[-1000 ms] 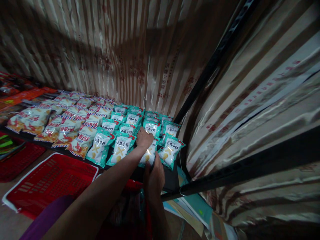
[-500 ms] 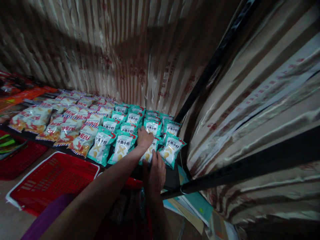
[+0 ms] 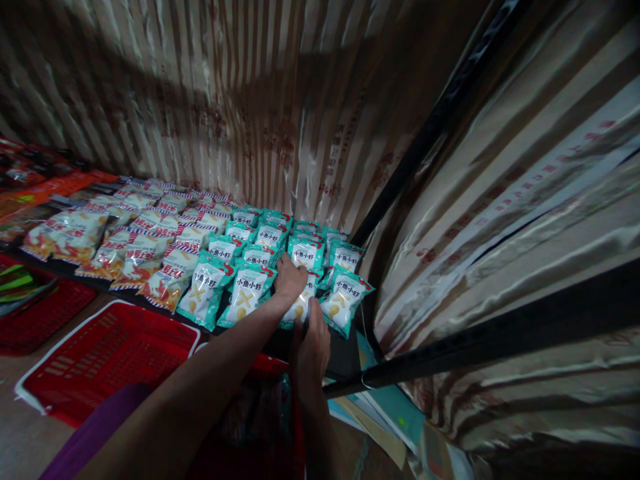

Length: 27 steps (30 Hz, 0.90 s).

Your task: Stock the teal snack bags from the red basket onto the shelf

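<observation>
Setting straight, seemingly: one teal-edged packet (image 3: 302, 307), front row of the black shelf (image 3: 345, 358), between matching packets (image 3: 345, 301). Left hand (image 3: 291, 277) at its top, right hand (image 3: 314, 341) at its lower edge; whether either grip is clamped, I cannot tell; next move likely calls for gentle squaring.

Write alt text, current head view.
A person's left hand is at the upper part of a teal snack bag on a dark shelf, the right hand at its lower end. Matching bags are beside and behind it; white snack bags lie farther left. A red basket sits below; striped cloth hangs behind.
</observation>
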Each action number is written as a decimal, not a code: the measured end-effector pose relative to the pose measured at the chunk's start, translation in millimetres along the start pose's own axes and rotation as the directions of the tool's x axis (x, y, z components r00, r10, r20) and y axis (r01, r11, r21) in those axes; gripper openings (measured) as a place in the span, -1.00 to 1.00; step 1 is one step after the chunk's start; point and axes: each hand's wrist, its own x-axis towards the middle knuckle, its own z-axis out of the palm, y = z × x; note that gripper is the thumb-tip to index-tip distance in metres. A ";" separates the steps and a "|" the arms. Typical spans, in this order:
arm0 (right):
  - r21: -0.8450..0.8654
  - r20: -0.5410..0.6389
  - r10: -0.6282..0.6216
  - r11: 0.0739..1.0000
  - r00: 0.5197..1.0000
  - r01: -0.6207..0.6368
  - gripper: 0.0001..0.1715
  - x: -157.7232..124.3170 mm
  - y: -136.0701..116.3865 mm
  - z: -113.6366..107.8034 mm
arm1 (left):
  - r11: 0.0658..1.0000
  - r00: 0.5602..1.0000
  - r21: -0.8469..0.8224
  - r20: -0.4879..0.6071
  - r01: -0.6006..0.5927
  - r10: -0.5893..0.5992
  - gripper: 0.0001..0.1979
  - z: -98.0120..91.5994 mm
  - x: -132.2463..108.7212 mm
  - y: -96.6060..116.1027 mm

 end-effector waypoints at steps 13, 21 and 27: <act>0.089 -0.004 -0.004 0.996 1.000 0.004 -0.39 2.8 -1.6 1.1 | 0.997 0.997 0.003 -0.044 -0.071 0.071 -0.48 -0.3 -2.0 1.2; 0.042 -0.028 -0.066 0.997 0.997 0.067 -0.45 1.1 3.6 3.2 | 0.996 0.998 -0.046 -0.003 -0.070 0.070 -0.42 -2.4 -15.7 -6.0; -0.030 -0.033 -0.057 0.998 0.998 0.056 -0.45 0.3 0.5 1.7 | 0.998 0.998 -0.025 0.038 -0.058 0.059 -0.28 -12.1 -35.7 -9.2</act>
